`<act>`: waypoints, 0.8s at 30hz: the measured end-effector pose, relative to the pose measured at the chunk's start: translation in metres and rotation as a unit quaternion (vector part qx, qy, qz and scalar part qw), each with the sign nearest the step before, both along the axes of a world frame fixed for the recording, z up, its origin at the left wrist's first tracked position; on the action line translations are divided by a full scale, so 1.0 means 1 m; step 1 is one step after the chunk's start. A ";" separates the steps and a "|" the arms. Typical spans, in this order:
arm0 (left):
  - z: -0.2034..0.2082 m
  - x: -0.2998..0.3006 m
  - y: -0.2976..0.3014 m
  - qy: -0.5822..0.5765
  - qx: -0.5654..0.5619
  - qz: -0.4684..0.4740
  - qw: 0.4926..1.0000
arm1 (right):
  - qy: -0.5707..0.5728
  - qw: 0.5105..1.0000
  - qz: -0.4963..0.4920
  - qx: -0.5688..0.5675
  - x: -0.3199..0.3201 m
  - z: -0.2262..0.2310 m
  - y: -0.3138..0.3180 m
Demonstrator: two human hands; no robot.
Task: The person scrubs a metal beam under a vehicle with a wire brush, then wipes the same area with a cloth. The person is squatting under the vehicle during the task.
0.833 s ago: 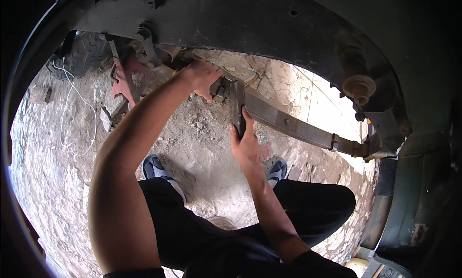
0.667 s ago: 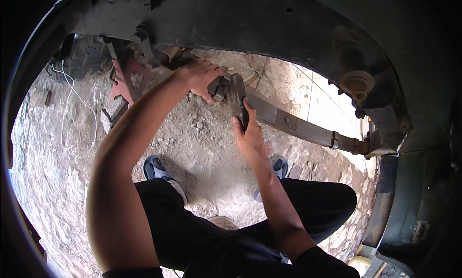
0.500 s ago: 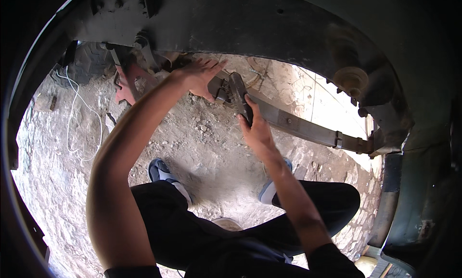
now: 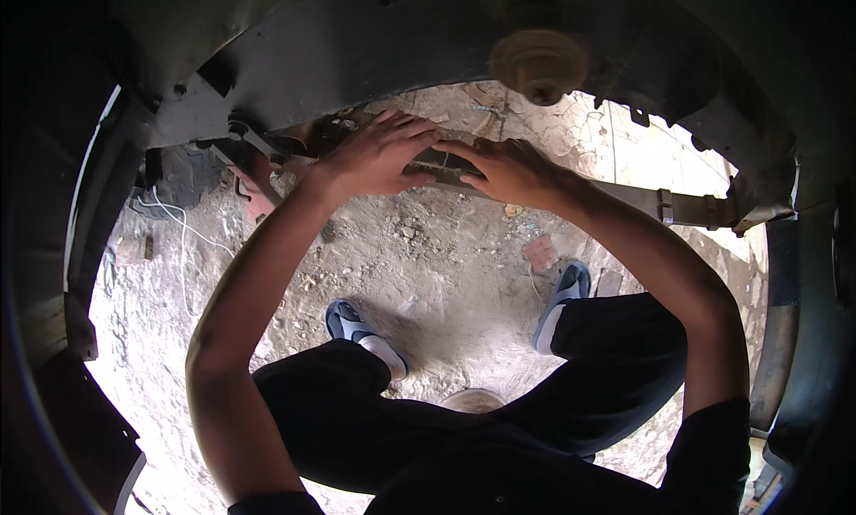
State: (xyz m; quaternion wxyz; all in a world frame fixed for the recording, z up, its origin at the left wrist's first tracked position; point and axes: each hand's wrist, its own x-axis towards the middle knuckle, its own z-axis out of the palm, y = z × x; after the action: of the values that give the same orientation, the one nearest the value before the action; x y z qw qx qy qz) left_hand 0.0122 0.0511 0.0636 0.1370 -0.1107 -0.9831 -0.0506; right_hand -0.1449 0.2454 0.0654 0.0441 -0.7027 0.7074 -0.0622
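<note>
Both my hands meet over a steel leaf spring (image 4: 629, 197) beneath the vehicle frame. My right hand (image 4: 513, 169) is closed around a dark brush (image 4: 452, 161), its thumb below and its index finger along the top. From the other side, my left hand (image 4: 379, 156) curls over the brush's far end, its thumb underneath. Only a short dark stretch of the brush shows between the hands; its bristles are hidden.
A dark frame rail (image 4: 357, 60) arches overhead, with a round rubber bump stop (image 4: 539, 60) hanging from it. At left stand a red jack stand (image 4: 256, 187), a tire (image 4: 183, 172) and a white cable (image 4: 185, 238). A reddish flat piece (image 4: 540, 253) lies on the dirt floor.
My right hand has turned the brush from upright to lying along the spring. My left hand, spread open before, has come onto the brush. The view has shifted to the right.
</note>
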 end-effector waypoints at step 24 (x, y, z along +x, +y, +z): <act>-0.023 -0.041 0.019 -0.096 -0.032 0.025 0.995 | -0.177 0.984 0.018 0.013 -0.052 -0.030 0.027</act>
State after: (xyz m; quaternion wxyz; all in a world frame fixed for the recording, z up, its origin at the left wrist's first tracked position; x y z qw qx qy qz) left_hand -0.0292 0.0699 0.0405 0.0395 -0.0848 -0.9953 -0.0263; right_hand -0.1971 0.2728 0.0357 0.1785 -0.6929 0.6762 -0.1756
